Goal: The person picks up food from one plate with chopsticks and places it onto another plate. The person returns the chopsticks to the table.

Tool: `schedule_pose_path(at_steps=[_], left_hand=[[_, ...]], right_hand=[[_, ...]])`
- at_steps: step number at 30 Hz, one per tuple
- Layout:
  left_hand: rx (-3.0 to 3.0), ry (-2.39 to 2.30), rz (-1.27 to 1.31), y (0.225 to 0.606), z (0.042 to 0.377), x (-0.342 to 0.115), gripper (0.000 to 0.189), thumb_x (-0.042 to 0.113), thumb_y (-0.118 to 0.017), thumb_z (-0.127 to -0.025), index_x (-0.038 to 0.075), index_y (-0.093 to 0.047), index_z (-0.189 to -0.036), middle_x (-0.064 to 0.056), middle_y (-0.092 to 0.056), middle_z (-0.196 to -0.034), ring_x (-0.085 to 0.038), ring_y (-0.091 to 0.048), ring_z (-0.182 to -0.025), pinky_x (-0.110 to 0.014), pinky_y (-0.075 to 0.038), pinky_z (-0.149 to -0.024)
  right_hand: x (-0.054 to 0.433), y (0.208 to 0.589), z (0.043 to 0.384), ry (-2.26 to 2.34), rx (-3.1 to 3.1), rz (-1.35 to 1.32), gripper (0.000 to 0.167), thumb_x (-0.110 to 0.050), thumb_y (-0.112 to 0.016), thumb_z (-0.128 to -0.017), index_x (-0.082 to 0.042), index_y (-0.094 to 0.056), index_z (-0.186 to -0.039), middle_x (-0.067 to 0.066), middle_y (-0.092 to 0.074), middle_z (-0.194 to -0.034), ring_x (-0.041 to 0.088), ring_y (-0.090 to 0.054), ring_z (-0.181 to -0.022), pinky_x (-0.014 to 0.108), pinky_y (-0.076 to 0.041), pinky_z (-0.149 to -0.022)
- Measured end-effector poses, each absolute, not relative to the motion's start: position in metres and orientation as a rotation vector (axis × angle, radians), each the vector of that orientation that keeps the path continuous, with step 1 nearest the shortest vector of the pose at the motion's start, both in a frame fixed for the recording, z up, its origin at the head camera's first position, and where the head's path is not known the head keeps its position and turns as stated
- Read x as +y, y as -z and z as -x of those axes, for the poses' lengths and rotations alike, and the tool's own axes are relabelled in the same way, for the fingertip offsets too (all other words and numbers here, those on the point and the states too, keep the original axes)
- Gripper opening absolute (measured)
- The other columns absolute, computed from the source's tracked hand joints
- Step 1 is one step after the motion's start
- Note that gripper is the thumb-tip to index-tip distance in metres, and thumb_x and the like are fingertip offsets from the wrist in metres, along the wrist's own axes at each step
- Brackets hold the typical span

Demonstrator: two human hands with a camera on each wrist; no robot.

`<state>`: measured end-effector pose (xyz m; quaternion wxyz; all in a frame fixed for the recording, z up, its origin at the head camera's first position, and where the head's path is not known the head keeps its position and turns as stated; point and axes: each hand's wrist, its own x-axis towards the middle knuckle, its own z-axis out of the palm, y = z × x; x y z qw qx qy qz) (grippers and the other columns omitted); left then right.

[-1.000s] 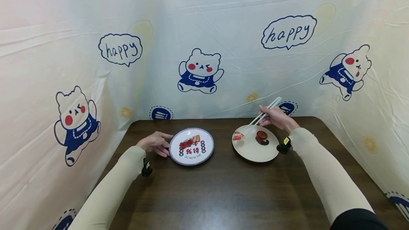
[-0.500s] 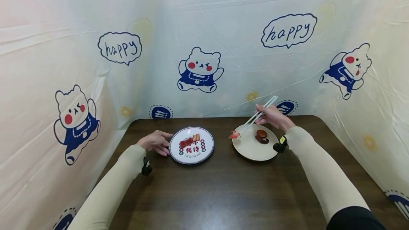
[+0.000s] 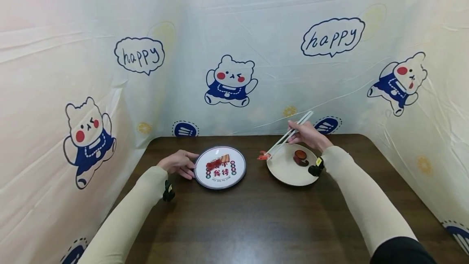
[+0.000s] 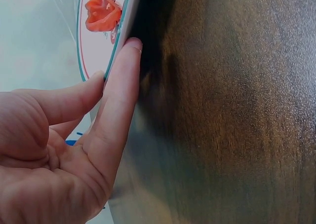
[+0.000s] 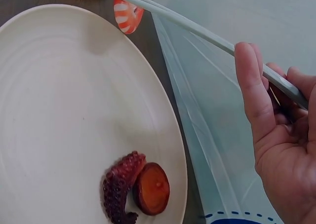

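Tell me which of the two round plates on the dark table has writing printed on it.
The white blue-rimmed plate by the left hand has red characters; the plain cream plate by the right hand has none.

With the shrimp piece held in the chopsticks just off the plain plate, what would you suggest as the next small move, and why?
Probably carry it on leftward to the printed plate. The right hand grips the chopsticks, whose tips pinch the shrimp piece over the table between the plates, past the plain plate. The left hand touches the printed plate's rim, and food already lies there.
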<state>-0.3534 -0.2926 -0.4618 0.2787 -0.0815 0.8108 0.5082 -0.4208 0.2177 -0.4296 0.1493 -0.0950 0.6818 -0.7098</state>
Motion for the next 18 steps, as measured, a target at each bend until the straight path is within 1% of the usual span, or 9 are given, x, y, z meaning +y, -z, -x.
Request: schedule_pose_path(at_steps=[5, 12, 18], left_hand=[[2.174, -1.364, 0.215, 0.462, 0.352, -0.292, 0.062, 0.001, -0.064, -0.103, 0.004, -0.041, -0.161, -0.024, -0.071, -0.104, -0.028, -0.077, -0.075, -0.039, -0.066, -0.076], [2.15, -1.38, 0.192, 0.462, 0.351, -0.293, 0.062, 0.0, -0.062, -0.104, 0.002, -0.039, -0.161, -0.025, -0.07, -0.104, -0.026, -0.076, -0.073, -0.04, -0.066, -0.075], [2.148, -1.383, 0.186, 0.461, 0.352, -0.293, 0.063, 0.001, -0.063, -0.103, 0.003, -0.039, -0.162, -0.025, -0.07, -0.103, -0.027, -0.076, -0.073, -0.04, -0.066, -0.075]], right_hand=[[0.211, 0.43, 0.421, 2.052, 1.922, 0.288, 0.036, -0.025, -0.049, -0.114, 0.001, -0.065, -0.094, 0.016, -0.07, -0.074, 0.02, -0.072, -0.061, 0.034, -0.066, -0.066], [0.202, 0.431, 0.421, 2.023, 1.941, 0.282, 0.036, -0.029, -0.05, -0.114, 0.001, -0.064, -0.099, 0.014, -0.07, -0.072, 0.019, -0.073, -0.063, 0.034, -0.066, -0.068], [0.194, 0.432, 0.423, 2.03, 1.943, 0.285, 0.036, -0.028, -0.049, -0.114, 0.002, -0.064, -0.1, 0.014, -0.07, -0.074, 0.019, -0.073, -0.062, 0.034, -0.066, -0.067]])
